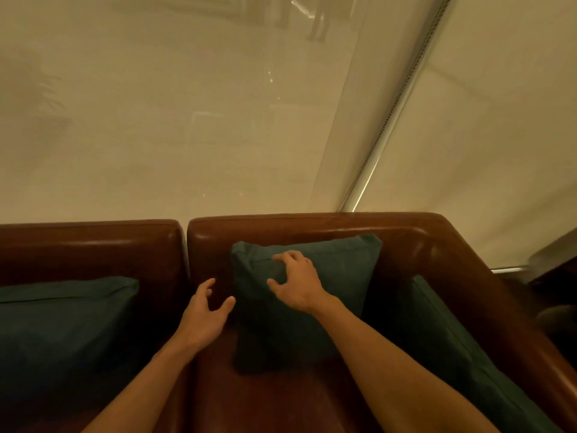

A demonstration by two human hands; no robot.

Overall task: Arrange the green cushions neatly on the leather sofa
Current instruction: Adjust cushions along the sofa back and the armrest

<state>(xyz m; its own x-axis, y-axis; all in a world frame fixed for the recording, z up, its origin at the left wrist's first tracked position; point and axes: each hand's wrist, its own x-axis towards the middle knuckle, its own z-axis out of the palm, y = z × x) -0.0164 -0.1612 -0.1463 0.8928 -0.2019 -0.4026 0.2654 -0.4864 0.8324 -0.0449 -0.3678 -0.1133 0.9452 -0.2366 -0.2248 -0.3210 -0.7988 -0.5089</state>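
A dark green cushion [340,276] leans upright against the backrest of the brown leather sofa [312,228]. My right hand [296,284] rests on its upper front face with fingers spread and bent, pressing the fabric. My left hand [206,314] hovers open just left of that cushion's edge, fingers apart, holding nothing. A second green cushion [62,326] lies on the left seat. A third green cushion [462,348] stands along the right armrest.
The sofa has two back sections split by a gap [184,245]. Behind it hangs a pale translucent roller blind [187,120] with a bead chain [396,107]. A dark object [552,276] sits past the right armrest.
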